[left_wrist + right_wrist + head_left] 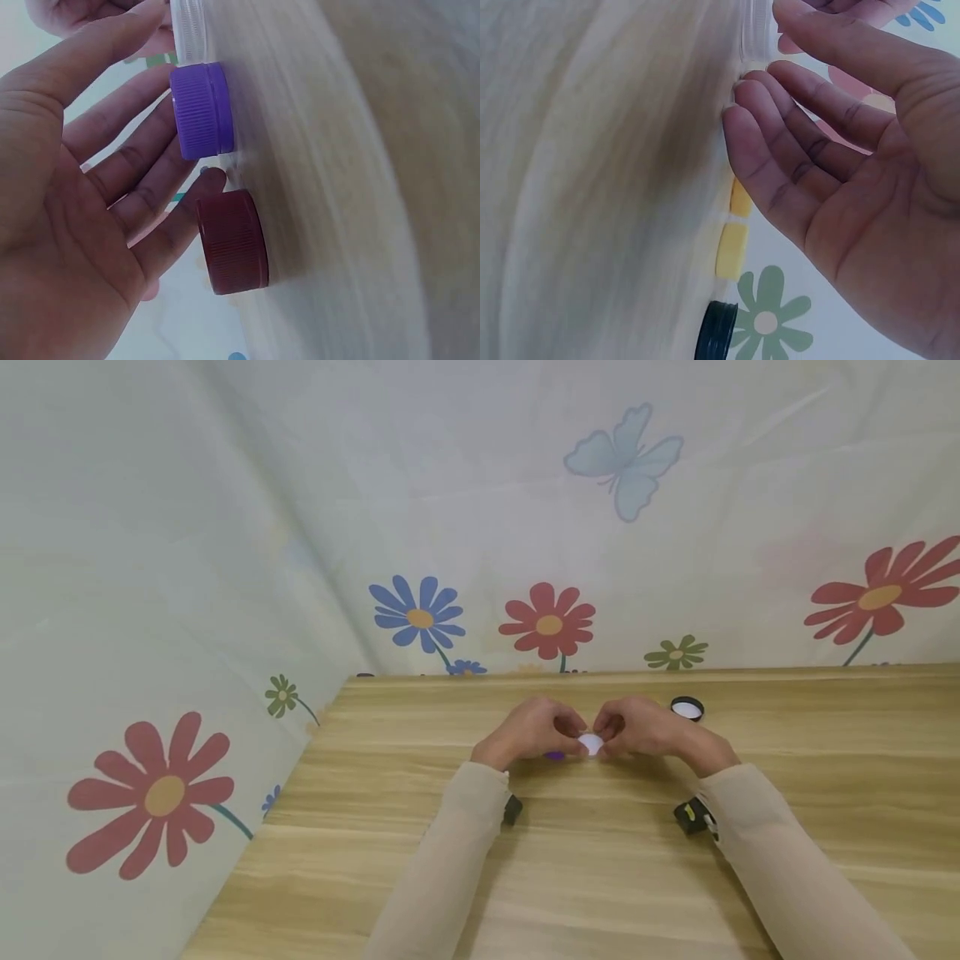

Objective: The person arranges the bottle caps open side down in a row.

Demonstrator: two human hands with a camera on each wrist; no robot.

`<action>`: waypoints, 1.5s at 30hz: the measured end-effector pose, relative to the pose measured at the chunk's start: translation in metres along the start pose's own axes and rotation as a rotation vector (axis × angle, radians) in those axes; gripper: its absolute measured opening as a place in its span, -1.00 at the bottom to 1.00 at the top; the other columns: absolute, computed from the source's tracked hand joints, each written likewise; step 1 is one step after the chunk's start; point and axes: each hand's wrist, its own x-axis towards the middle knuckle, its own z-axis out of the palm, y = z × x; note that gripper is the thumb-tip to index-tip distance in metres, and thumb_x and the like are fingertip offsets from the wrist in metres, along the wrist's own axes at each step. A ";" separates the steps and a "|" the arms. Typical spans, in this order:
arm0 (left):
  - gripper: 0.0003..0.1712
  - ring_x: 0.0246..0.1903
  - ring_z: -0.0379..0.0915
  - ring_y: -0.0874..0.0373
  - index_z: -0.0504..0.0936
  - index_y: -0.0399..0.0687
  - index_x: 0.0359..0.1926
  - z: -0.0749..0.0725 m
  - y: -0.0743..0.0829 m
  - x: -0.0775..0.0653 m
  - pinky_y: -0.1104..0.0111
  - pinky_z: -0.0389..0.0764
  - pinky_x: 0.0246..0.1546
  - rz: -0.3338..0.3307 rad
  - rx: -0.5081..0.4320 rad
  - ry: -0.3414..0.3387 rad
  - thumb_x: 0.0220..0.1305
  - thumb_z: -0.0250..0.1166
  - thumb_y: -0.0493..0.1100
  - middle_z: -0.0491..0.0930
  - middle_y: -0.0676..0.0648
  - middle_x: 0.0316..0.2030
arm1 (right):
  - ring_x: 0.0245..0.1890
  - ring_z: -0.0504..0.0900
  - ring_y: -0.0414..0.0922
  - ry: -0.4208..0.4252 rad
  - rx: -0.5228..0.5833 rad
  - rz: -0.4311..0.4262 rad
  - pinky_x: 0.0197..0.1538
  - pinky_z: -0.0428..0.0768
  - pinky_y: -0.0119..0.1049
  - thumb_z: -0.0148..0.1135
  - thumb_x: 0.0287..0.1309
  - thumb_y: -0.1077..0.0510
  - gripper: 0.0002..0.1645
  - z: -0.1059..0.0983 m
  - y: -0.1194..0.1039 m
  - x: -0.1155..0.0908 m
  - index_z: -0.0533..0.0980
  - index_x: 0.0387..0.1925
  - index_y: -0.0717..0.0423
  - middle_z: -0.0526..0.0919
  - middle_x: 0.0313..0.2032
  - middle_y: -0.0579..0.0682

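Observation:
A white ridged bottle cap [591, 743] sits on the wooden table between my two hands. My left hand [531, 729] holds its left side, and the left wrist view shows the thumb against the cap [189, 30]. From the other side my right hand [639, 727] holds the same cap [757, 30] with thumb and fingertips. A purple bottle cap [202, 111] stands close by the left fingers, mostly hidden by that hand in the head view. Beside it is a dark red bottle cap [234, 241], hidden from the head camera.
Beyond the right hand lies a black-rimmed lid with a white inside [687, 708]. Two yellow pieces [732, 250] and a dark cap [716, 330] line the table in the right wrist view. A flower-patterned cloth [480, 510] hangs along the table's back edge.

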 end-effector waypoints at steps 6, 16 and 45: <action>-0.62 -0.18 0.63 0.28 0.79 -0.05 0.07 0.004 0.001 0.004 0.39 0.62 -0.06 -0.007 -0.002 0.072 0.30 0.56 -0.02 0.77 0.10 -0.15 | -0.16 0.66 -0.03 0.065 -0.044 -0.009 -0.07 0.66 -0.13 0.52 0.26 0.19 -0.62 -0.002 0.004 -0.007 0.62 0.00 0.32 0.73 -0.17 0.05; -0.50 0.02 0.68 0.18 0.73 -0.06 0.22 0.015 0.017 0.025 0.36 0.59 0.06 -0.003 0.044 0.154 0.33 0.53 -0.01 0.76 0.00 0.08 | -0.10 0.71 0.14 0.290 -0.070 -0.042 0.02 0.67 0.10 0.47 0.29 0.25 -0.66 -0.010 0.017 -0.019 0.63 0.00 0.40 0.74 -0.12 0.23; -0.55 0.10 0.63 0.14 0.72 -0.03 0.27 0.032 0.041 0.056 0.35 0.57 0.11 -0.039 0.183 0.140 0.40 0.47 -0.08 0.75 0.01 0.10 | 0.15 0.61 0.36 0.296 -0.116 0.038 0.20 0.56 0.27 0.42 0.28 0.32 -0.57 -0.020 0.033 -0.016 0.59 0.13 0.44 0.66 0.11 0.42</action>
